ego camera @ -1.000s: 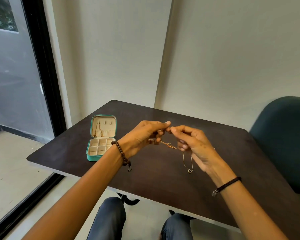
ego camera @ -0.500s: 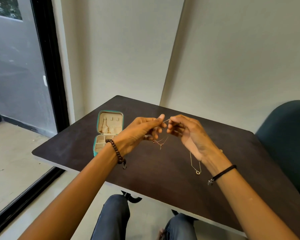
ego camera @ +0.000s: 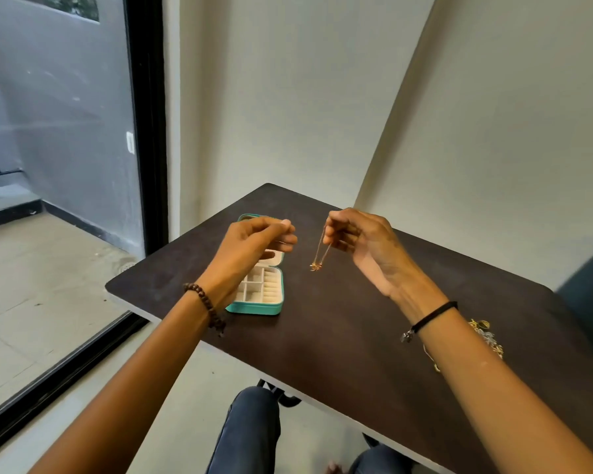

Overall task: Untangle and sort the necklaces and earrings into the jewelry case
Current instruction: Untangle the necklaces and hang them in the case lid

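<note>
Hands hover apart above the dark table [ego camera: 356, 336]: the right hand [ego camera: 360, 244] pinches a thin gold necklace [ego camera: 317, 266] that hangs doubled from its fingertips, while the left hand [ego camera: 254, 248] curls thumb against forefinger, and whether it holds anything is too fine to tell. Beneath the left hand the teal jewelry case [ego camera: 257, 299] lies open on the table. A tangle of chains [ego camera: 486, 336] lies just beside the right forearm.

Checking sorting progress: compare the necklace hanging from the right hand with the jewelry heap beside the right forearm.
The necklace dangles midair, pinched by the right hand; the heap lies on the table. The necklace is one thin gold chain; the heap mixes gold and silver pieces, tangled. Both are outside the jewelry case.
</note>
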Available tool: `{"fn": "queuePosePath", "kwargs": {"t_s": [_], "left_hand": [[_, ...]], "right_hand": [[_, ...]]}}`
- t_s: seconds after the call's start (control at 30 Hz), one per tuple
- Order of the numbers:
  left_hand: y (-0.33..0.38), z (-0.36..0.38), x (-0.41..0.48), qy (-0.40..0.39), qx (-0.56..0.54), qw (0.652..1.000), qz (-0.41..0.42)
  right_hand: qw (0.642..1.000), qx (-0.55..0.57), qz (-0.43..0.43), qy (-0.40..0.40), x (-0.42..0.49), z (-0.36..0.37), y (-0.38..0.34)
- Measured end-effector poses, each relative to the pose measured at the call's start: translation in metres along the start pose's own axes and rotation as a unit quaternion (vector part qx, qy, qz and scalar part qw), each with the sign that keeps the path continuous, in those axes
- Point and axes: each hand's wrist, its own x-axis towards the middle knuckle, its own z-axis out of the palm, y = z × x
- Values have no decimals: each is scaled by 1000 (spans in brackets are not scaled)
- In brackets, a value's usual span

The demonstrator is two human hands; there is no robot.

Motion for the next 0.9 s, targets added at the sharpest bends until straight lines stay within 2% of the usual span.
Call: {"fn": "queuePosePath", "kwargs": {"t_s": [0.23,0.43,0.5,0.7,0.83,0.9], "left_hand": [[-30,-47,6,145,-40,989,12],[-76,-74,19,261,24,965,-4],[-85,-76,23,254,67,965,-9],[-90,-70,37,153,158,975,-23],[-96,-65,47,129,282,950,-49],[-99,-67,49,125,300,944,-47]], "right_hand": [[1000,0,12,-27,36,29,15],[998,-25,17,-46,60,45,31],[998,-34,14,-47,67,47,37],[996,-68,11,-49,89,50,50],[993,-102,7,-55,97,49,62],[992,-114,4,-55,100,48,67]]}}
